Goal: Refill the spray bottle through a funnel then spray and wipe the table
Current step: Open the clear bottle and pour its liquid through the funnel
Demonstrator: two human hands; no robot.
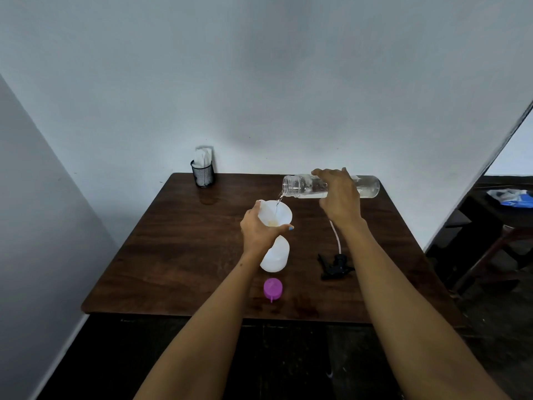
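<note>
Head view shows the left hand (256,226) curled round the white funnel (275,215) seated in the neck of the white spray bottle (275,255), which stands mid-tabletop (173,241), while the right hand (340,194) grips a clear water bottle (331,186) held almost level, a thin stream falling into the funnel. Pouring well probably means keeping that tilt gentle, the funnel upright and the stream centred, pausing if water backs up. Just beside lie the black trigger head (336,262) and a purple cap (272,287).

table (178,255): dark wood, smooth | water bottle (369,186): clear plastic | funnel (284,210): white plastic
</note>
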